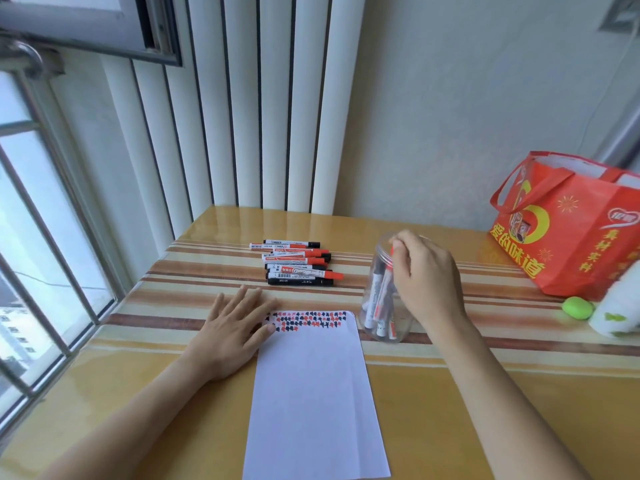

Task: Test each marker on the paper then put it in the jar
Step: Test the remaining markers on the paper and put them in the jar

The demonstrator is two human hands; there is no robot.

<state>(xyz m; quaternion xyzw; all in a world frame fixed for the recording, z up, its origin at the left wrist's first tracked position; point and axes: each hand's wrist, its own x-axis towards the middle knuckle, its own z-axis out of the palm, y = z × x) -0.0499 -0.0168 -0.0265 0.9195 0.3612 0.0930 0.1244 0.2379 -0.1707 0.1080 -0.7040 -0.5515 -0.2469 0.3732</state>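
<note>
Your right hand (427,275) is at the jar's (384,296) mouth, fingers pinching a red-capped marker (387,285) that stands inside the clear jar among others. Your left hand (233,329) lies flat, fingers straight and slightly spread, pinning the paper's (311,393) top left corner (red and black test marks run along the top edge). More markers (298,263) lie piled behind the paper on the table (485,410).
</note>
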